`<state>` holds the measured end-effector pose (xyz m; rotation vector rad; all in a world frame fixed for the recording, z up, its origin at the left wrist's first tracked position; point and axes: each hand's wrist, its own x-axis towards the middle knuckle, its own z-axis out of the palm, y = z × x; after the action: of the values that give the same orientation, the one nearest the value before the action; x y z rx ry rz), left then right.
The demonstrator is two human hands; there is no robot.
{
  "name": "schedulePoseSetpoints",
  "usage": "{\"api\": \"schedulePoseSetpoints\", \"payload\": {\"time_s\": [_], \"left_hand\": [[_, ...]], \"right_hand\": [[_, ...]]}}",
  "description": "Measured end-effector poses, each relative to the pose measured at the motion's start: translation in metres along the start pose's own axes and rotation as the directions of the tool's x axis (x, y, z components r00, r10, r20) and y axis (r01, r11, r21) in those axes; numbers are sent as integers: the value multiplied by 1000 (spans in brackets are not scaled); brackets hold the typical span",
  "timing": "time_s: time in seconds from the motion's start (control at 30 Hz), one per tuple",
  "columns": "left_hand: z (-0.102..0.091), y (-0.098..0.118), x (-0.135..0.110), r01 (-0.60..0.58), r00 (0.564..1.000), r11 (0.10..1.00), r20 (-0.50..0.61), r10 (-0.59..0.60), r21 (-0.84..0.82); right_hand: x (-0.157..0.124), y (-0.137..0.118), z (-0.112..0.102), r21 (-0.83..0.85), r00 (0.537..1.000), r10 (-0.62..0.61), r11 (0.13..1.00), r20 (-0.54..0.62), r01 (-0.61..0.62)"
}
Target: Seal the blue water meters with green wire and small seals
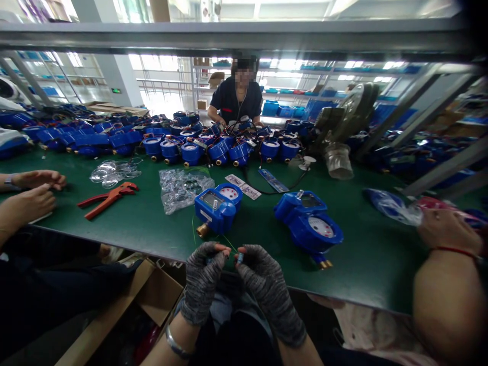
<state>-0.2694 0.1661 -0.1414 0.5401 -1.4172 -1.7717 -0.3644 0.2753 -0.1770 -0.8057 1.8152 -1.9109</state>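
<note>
Far left: a co-worker's two bare hands [32,190] resting at the edge of the green worktop [137,229], one with a band at the wrist. Just right of them, red-handled cutters [109,197] lying flat, and behind those a small heap of clear round lenses [112,173]. Further right, a crumpled clear plastic bag [179,189] of small parts. Along the back of the worktop, a long row of blue water meters [190,150] with brass fittings and wires, and behind it a seated person in a dark top [237,99].

Near the front edge, a blue water meter [218,206] with round dial and small display, brass end toward the camera — standing just beyond the gloved hands, not touched by either. Left hand [204,282] in a grey knit glove with bare fingertips, pinched narrow on a thin green wire [227,243]. Right hand [267,284], gloved alike, pinched shut on a small pale piece [240,257] at the wire's end; both hands close together, fingertips almost meeting, above the worktop's edge.

Right of centre, a second blue meter [309,223] tilted on its side, a printed label strip [243,186] behind. Far right, another person's hand [448,231] with a red cord at the wrist, holding clear wrapping [392,207].
</note>
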Motion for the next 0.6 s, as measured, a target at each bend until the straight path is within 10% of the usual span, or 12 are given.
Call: {"api": "schedulePoseSetpoints", "payload": {"time_s": [0.6], "left_hand": [[-4,-2,1,2,1000,1000,18,-3,14]], "right_hand": [[-1,0,2,-2,1000,-1,1000,-14,1]]}}
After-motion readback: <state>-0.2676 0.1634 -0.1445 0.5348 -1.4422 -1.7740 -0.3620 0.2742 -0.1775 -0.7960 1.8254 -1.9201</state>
